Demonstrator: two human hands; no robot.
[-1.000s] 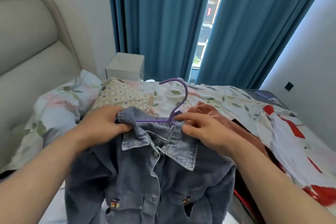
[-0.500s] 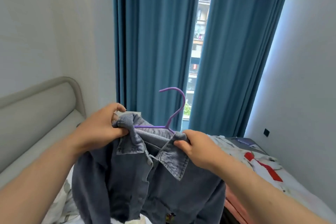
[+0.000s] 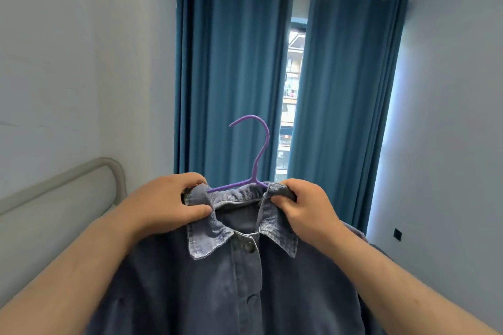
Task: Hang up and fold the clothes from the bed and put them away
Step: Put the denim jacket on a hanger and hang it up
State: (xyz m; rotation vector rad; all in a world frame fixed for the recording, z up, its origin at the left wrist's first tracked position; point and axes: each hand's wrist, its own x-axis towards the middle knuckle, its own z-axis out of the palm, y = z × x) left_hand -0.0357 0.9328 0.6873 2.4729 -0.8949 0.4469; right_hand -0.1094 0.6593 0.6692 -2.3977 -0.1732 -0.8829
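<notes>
Head view is showing the left hand (image 3: 168, 204) and right hand (image 3: 304, 209) each pinching the denim shirt (image 3: 245, 280) beside its collar, holding it up before the curtains (image 3: 231, 76). The purple hanger (image 3: 261, 144) is sitting inside the neck, hook upright. I judge this garment is nearly hung; putting it away is remaining.

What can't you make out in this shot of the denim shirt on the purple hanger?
- Head view: the shoulder arms of the purple hanger, hidden inside the denim shirt and under the left hand and right hand.
- Head view: the shirt's hem, cut off by the bottom edge.
- Head view: anything below the headboard, covered by shirt and forearms.
</notes>
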